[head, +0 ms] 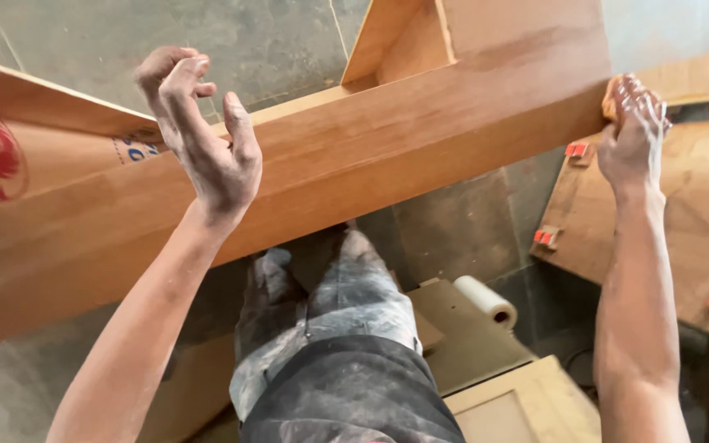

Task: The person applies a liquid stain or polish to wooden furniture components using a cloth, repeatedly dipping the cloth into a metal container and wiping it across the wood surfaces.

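Right hand (pixel 633 131) presses a sanding pad (pixel 613 97) on the panel (pixel 387 156) end, left hand (pixel 207 139) hovers loose, fingers apart. Face looks smooth already, probably just edges left.

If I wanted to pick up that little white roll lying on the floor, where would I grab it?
Take the white roll around its middle, coming from above. It lies on its side on a flat board with open space around it, so fingers can close across its round body.
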A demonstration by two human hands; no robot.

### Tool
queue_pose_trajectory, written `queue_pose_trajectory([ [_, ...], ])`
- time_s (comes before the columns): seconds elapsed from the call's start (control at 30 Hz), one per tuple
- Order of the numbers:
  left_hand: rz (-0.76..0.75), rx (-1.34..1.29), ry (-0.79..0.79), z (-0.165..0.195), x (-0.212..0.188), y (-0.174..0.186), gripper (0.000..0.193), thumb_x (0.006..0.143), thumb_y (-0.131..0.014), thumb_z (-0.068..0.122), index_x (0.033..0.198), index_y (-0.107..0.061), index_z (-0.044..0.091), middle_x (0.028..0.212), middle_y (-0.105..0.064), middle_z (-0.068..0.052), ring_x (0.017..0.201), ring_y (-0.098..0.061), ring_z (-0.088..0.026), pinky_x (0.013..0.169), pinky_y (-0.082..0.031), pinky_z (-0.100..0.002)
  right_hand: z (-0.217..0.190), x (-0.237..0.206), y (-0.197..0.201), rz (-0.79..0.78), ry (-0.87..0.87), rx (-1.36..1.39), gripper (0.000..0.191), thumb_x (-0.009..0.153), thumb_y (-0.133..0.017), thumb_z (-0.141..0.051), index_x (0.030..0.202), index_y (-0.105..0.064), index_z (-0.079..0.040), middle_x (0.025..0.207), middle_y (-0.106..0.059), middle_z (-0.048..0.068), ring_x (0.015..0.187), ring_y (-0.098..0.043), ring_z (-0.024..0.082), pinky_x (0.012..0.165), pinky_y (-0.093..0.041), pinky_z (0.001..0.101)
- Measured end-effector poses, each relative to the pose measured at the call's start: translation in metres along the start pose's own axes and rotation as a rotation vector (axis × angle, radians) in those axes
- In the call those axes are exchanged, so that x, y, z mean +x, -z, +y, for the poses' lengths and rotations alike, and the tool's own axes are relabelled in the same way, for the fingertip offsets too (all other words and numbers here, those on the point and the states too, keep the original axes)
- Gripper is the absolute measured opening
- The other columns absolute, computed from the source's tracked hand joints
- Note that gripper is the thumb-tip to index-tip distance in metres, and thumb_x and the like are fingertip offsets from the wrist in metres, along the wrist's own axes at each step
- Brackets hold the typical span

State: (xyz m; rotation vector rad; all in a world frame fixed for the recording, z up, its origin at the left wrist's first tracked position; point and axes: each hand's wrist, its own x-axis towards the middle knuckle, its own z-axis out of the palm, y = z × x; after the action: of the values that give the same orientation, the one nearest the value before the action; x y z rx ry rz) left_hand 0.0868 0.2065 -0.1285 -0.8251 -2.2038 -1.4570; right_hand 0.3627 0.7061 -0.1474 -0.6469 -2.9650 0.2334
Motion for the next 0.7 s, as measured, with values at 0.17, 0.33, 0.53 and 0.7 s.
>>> queue_pose_trajectory([
  [0.17, 0.068, 0.082, 0.005, 0.008, -0.015, 0.009, 0.035, 0.107, -0.059, -0.003, 0.139, -0.046, 0.004, 0.138, -0.046, -0.015, 0.125, -0.049, -0.026, 0.084, -0.052, -0.032, 0.026, -0.001, 0.003, -0.105, 0.350, -0.131, 0.059, 0.094, -0.058, 0.004, 0.153, -0.055, -0.005, 0.160, -0.049, 0.016, 0.156, -0.040, 0.035, 0.127, -0.028, 0.0510],
  [0.33, 0.253, 0.327, 0.021, -0.001, -0.047, 0.051, 0.035, 0.101, -0.057, -0.006, 0.134, -0.049, 0.004, 0.136, -0.049, -0.014, 0.124, -0.051, -0.030, 0.097, -0.051, -0.041, 0.017, 0.027, -0.003, -0.265, 0.795, -0.130, 0.054, 0.094, -0.056, 0.003, 0.147, -0.056, -0.008, 0.163, -0.049, 0.010, 0.155, -0.040, 0.030, 0.128, -0.027, 0.0519],
  [0.53, 0.438, 0.412, 0.209, 0.006, -0.113, 0.116, 0.036, 0.101, -0.057, -0.005, 0.134, -0.048, 0.003, 0.135, -0.047, -0.019, 0.122, -0.051, -0.032, 0.105, -0.049, -0.043, -0.133, 0.078, -0.046, -0.485, 1.407, -0.245, 0.073, 0.079, -0.058, 0.002, 0.147, -0.053, -0.026, 0.157, -0.041, -0.004, 0.145, -0.038, 0.022, 0.118, -0.033, 0.0538],
  [0.7, 0.614, 0.563, 0.320, 0.013, -0.164, 0.167, 0.037, 0.099, -0.059, -0.005, 0.133, -0.048, 0.003, 0.134, -0.048, -0.020, 0.123, -0.051, -0.034, 0.104, -0.048, -0.045, -0.376, 0.087, -0.073, -0.552, 2.037, -0.586, 0.079, 0.083, -0.059, -0.018, 0.157, -0.033, -0.030, 0.170, -0.023, -0.006, 0.150, -0.025, 0.018, 0.122, -0.027, 0.0529],
])
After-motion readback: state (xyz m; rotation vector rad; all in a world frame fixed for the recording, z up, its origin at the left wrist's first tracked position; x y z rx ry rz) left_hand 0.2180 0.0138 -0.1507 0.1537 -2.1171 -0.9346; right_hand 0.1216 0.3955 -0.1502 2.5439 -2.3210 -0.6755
